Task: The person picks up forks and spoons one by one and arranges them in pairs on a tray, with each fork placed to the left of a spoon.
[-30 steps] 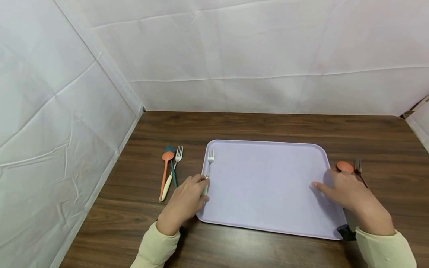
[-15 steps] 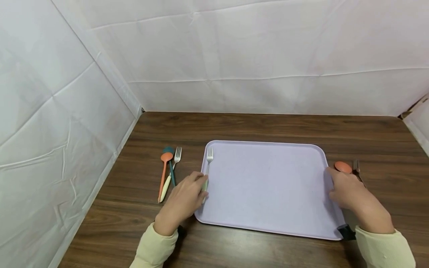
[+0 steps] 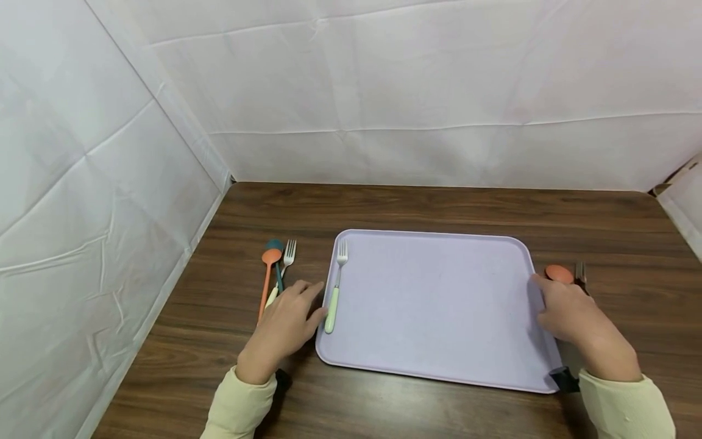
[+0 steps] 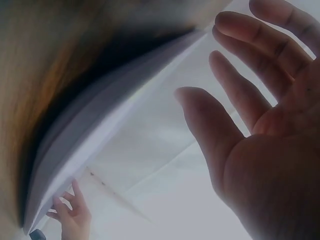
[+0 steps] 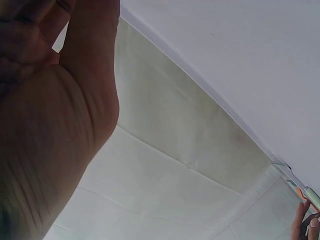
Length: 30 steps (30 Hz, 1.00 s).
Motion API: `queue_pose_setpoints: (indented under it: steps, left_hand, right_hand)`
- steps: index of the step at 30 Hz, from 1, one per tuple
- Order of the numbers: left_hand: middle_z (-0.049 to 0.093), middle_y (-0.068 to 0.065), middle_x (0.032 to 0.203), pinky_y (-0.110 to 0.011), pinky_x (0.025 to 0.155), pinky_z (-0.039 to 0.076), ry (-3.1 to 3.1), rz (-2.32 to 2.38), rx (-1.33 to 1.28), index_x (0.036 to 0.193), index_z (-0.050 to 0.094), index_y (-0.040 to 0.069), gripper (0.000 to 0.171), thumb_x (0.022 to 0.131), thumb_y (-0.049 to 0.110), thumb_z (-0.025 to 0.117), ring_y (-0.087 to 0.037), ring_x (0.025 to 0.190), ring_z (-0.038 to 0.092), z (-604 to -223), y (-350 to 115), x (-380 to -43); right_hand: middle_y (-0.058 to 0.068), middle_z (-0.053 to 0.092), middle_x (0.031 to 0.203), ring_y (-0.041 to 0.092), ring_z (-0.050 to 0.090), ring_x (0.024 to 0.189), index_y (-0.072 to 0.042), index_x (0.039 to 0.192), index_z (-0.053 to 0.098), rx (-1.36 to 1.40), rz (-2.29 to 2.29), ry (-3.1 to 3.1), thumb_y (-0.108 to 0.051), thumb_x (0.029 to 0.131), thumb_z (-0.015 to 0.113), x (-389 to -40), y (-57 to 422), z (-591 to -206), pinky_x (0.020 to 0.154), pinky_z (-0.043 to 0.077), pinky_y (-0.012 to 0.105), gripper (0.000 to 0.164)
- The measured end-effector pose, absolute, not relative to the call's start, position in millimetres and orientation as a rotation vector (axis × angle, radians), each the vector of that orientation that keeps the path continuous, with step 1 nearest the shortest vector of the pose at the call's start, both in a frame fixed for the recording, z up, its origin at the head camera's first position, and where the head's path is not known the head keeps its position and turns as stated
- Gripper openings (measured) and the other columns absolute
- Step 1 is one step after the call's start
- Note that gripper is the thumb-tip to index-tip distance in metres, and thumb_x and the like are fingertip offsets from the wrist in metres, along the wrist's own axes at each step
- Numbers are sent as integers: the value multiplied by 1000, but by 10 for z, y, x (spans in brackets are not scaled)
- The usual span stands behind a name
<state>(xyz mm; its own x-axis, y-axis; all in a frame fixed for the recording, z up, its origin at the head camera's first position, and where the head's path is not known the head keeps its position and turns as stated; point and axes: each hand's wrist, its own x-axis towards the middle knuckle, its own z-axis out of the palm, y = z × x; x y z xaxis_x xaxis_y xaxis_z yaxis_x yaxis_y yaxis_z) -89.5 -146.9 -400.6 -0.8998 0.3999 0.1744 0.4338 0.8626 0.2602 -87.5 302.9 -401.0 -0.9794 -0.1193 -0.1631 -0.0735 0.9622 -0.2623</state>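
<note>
Head view: lilac tray [image 3: 433,311] is lying on the brown wood-grain worktop [image 3: 417,210]. Green-handled fork [image 3: 332,310] is lying inside the tray along its left edge, tines pointing at the tray's far edge. Left hand [image 3: 285,326] is sitting just outside the tray's left edge; thumb tip is ending beside the fork handle. Can't tell if it's touching. Right hand [image 3: 573,317] is resting at the tray's right edge, fingertips at the rim. Left of the tray, an orange spoon [image 3: 267,283] is overlapping a teal spoon [image 3: 276,244] and a cream-handled fork [image 3: 289,253], the left hand partly covering that group. Right of the tray, a second orange spoon [image 3: 559,274] and a dark fork [image 3: 580,271] are lying side by side, partly behind the right hand. White sheeting [image 3: 351,91] is hanging beyond the tray.

Left wrist view: left hand is showing its palm; fingers are spread, thumb standing apart, nothing held. Tray rim is running diagonally beside it. Right hand is showing small at the tray's far end.

Right wrist view: palm and thumb base are filling the left side. Fingertips are falling out of frame, so can't tell whether they're pinching the tray rim. Left hand and green-handled fork are showing small at the tray's opposite edge.
</note>
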Motion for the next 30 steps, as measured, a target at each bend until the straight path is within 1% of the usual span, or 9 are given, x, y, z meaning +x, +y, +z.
queue_pose_setpoints:
  steps: [3,7,11,14,17,21,24,28,30]
  left_hand:
    - [60,-10,107,-37,73,49,-2920,-448,-655,123,60,5,45,83,25,70,-24,93,60,-4019,-1492,-902]
    - [60,-11,106,-39,73,50,-2906,-459,-650,122,60,4,45,83,25,69,-24,91,61,-4005,-1522,-913]
    - [60,-11,107,-40,71,50,-2905,-480,-628,122,60,3,45,83,23,70,-25,91,61,-3978,-1559,-923]
    - [60,-12,109,-41,70,51,-2924,-488,-600,122,59,2,46,83,23,70,-26,93,61,-3969,-1594,-926]
    - [59,-13,110,-42,70,51,-2942,-483,-580,123,59,2,46,83,23,69,-28,94,61,-3981,-1633,-927]
    - [60,-15,111,-45,71,50,-2957,-483,-541,123,58,1,46,84,24,69,-30,94,61,-3998,-1683,-936]
    - [60,-16,110,-46,71,50,-2959,-496,-522,123,58,1,47,84,24,68,-32,93,61,-3995,-1712,-941]
    - [60,-17,109,-46,70,50,-2947,-510,-520,123,57,0,47,84,23,69,-32,90,62,-3988,-1759,-942]
    - [60,-17,108,-46,69,50,-2942,-505,-505,123,57,0,48,83,23,69,-32,88,62,-3986,-1787,-944]
  right_hand:
    - [34,56,94,39,53,69,13,121,46,-160,-379,2949,3,67,57,-866,3021,-4008,56,42,50,55]
    - [34,56,95,41,54,70,13,120,47,-163,-386,2952,4,68,57,-860,3017,-4003,56,41,52,54]
    - [37,55,97,33,48,63,15,123,45,-129,-416,2926,4,68,57,-864,3020,-3999,53,39,47,58]
    - [39,53,99,31,46,61,16,125,43,-101,-428,2913,3,67,57,-865,3022,-3995,53,38,46,61]
    - [39,53,99,31,46,61,16,126,43,-94,-426,2906,3,67,57,-866,3027,-3994,53,38,46,62]
    - [39,54,99,30,46,60,16,126,43,-89,-426,2903,3,68,57,-870,3026,-3990,51,37,42,62]
    - [39,53,99,31,46,60,16,126,43,-87,-421,2907,3,68,57,-872,3029,-3987,52,37,43,62]
    - [40,53,101,33,46,62,15,126,43,-85,-418,2915,3,67,58,-869,3030,-3989,53,38,45,62]
    - [41,52,102,33,46,62,15,126,43,-83,-419,2914,3,67,58,-867,3029,-3989,53,38,45,62]
